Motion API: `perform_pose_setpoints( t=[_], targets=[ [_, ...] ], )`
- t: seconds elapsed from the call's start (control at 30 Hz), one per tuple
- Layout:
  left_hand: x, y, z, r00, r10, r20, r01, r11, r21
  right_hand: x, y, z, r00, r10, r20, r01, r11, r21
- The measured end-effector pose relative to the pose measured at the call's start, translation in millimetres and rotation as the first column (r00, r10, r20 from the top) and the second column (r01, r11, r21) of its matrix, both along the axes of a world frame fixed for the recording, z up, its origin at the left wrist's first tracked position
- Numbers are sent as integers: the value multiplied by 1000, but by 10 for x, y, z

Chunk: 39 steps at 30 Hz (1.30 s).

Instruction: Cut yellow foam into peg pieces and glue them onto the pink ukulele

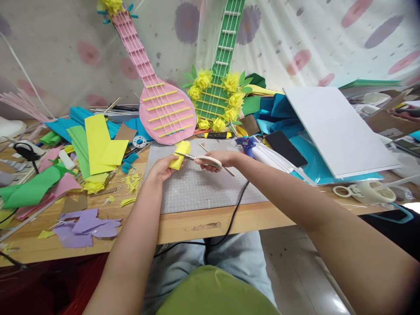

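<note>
My left hand (161,169) is closed on a folded piece of yellow paper (180,154), holding it up above the grey cutting mat (183,197). In my right hand (219,160) is a pair of scissors (207,161) with pale handles, gripped by the loops. Their blades point left and meet the yellow paper; whether they have cut into it I cannot tell. A thin stick (229,172) lies on the mat beyond and beside my right hand.
A pink paper lute (169,111) and a green one (213,103) with yellow paper flowers lean at the back. A blue glue gun (246,145), black phone (286,148) and white board (341,131) are right. Yellow sheets (98,146) and purple scraps (87,227) lie left.
</note>
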State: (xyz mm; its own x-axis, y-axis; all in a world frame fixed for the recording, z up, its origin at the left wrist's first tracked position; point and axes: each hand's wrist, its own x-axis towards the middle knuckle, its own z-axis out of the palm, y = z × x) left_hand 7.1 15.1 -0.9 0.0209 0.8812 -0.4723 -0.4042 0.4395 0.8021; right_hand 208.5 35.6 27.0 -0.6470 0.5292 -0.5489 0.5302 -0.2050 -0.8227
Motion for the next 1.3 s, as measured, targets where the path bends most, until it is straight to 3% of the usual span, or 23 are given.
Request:
perform_pose_setpoints(
  t=[0.7,1.3],
  targets=[
    [3,-46,9,986,-108,-126,98,992,-80,54,40,-156,997,33,77,-34,999,7],
    [-66,0,51,983,-170,-69,148,957,-251,2,-16,-145,996,12,86,-13,1000,17]
  ],
)
